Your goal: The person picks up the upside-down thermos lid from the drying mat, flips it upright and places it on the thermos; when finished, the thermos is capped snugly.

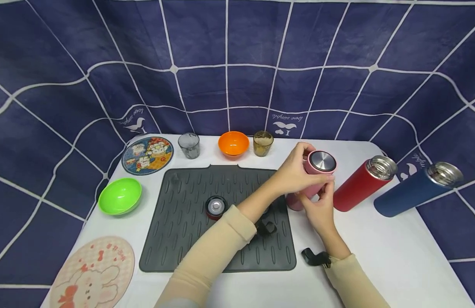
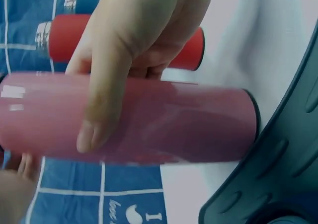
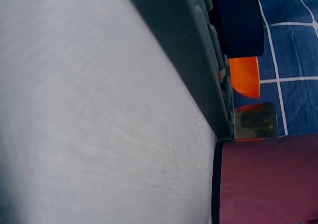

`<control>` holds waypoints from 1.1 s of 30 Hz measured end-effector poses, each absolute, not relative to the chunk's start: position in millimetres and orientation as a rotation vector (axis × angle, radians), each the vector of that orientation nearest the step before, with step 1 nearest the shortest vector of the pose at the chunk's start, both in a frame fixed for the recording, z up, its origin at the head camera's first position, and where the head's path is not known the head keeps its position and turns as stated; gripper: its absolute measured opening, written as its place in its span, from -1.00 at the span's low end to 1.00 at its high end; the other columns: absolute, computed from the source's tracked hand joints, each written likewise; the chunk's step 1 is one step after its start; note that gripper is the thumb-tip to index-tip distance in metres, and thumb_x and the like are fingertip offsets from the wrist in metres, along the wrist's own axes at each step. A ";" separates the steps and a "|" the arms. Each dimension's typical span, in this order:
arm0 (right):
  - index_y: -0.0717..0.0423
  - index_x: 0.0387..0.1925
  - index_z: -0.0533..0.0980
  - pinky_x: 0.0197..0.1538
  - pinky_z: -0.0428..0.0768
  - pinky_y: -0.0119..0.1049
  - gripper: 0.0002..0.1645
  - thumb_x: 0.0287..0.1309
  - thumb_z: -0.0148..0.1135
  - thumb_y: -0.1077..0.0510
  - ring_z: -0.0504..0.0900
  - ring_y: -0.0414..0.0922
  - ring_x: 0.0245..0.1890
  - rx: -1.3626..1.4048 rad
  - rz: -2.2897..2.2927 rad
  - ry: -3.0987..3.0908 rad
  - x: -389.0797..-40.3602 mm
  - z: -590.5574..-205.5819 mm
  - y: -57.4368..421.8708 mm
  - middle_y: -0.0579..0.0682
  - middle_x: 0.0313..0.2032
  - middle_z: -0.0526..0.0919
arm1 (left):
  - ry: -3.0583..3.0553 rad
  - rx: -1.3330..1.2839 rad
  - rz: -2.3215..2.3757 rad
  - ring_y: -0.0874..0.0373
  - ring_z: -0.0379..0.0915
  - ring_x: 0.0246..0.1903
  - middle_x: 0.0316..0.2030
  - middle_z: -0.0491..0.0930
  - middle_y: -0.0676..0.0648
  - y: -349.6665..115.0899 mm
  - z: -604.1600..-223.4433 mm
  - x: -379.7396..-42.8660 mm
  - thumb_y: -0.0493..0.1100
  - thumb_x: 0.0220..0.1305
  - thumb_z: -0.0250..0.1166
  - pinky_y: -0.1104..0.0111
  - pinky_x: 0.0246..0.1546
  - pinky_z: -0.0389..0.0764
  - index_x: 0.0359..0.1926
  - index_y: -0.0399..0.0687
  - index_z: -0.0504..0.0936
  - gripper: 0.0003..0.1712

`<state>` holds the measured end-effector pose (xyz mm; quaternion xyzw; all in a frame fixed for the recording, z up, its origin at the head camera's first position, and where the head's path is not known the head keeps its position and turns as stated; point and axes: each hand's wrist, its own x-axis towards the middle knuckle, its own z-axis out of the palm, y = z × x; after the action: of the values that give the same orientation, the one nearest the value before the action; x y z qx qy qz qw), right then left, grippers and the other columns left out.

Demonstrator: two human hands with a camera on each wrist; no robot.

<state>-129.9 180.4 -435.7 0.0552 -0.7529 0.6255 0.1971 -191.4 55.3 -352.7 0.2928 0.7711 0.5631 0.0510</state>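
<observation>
A pink thermos bottle [image 1: 295, 203] stands on the white table beside the right edge of the dark grey mat [image 1: 183, 239]. Its lid [image 1: 323, 161] has a round steel top. My left hand [image 1: 296, 173] holds the lid end, thumb across the near side and fingers round the far side. Lower down, my right hand [image 1: 319, 209] grips the bottle's body; in the left wrist view its thumb [image 2: 102, 114] lies along the pink wall. The right wrist view shows the bottle's lower part [image 3: 268, 179] but no hand.
Right of the pink bottle stand a red bottle [image 1: 356, 186] and a blue bottle [image 1: 410, 194], both lidless. On the mat lies a red-sided lid [image 1: 216, 206]; a dark lid [image 3: 238, 20] is near it. Bowls, glasses and round placemats line the back and left.
</observation>
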 end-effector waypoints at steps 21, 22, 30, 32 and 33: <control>0.04 0.28 0.11 0.15 0.31 -0.53 -0.10 -0.05 0.35 0.37 0.38 -0.33 0.12 0.148 1.737 -2.160 -126.4 -434.6 181.3 -0.17 0.14 0.37 | 2.435 0.756 1.732 0.32 0.27 0.01 0.09 0.35 0.13 58.7 -352.0 -186.2 0.13 -0.19 0.53 0.51 -0.05 0.42 0.27 0.16 0.23 -0.01; 0.04 0.28 0.11 0.14 0.32 -0.53 -0.10 -0.05 0.34 0.38 0.39 -0.33 0.12 0.148 1.743 -2.157 -126.2 -434.6 181.3 -0.17 0.13 0.37 | 2.515 0.730 1.722 0.33 0.26 0.00 0.06 0.35 0.14 61.0 -353.2 -184.2 0.18 -0.25 0.55 0.53 -0.06 0.40 0.23 0.15 0.24 0.00; 0.08 0.30 0.09 0.16 0.30 -0.52 -0.08 -0.04 0.36 0.34 0.35 -0.34 0.14 0.159 1.699 -2.179 -126.3 -431.7 180.0 -0.03 0.18 0.34 | 2.234 0.834 1.708 0.27 0.28 0.12 0.19 0.39 0.14 47.0 -349.6 -195.1 -0.06 -0.04 0.48 0.38 0.08 0.42 0.32 0.18 0.28 -0.11; 0.07 0.29 0.11 0.15 0.30 -0.53 -0.10 -0.05 0.36 0.36 0.36 -0.36 0.12 0.146 1.703 -2.180 -126.0 -432.1 180.6 -0.06 0.16 0.36 | 2.289 0.823 1.689 0.28 0.25 0.14 0.20 0.35 0.13 51.2 -349.2 -193.2 0.03 -0.09 0.50 0.39 0.09 0.40 0.33 0.16 0.21 -0.04; 0.08 0.29 0.11 0.14 0.31 -0.53 -0.10 -0.05 0.35 0.38 0.37 -0.36 0.11 0.147 1.714 -2.173 -125.9 -432.4 181.0 -0.08 0.14 0.38 | 2.379 0.812 1.674 0.29 0.23 0.14 0.17 0.35 0.14 55.5 -349.6 -190.8 0.09 -0.14 0.52 0.42 0.09 0.38 0.30 0.15 0.22 -0.02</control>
<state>-125.9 181.0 -432.4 0.0522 -0.7707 0.6078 0.1840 -190.8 55.5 -349.6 0.2685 0.7862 0.5533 0.0606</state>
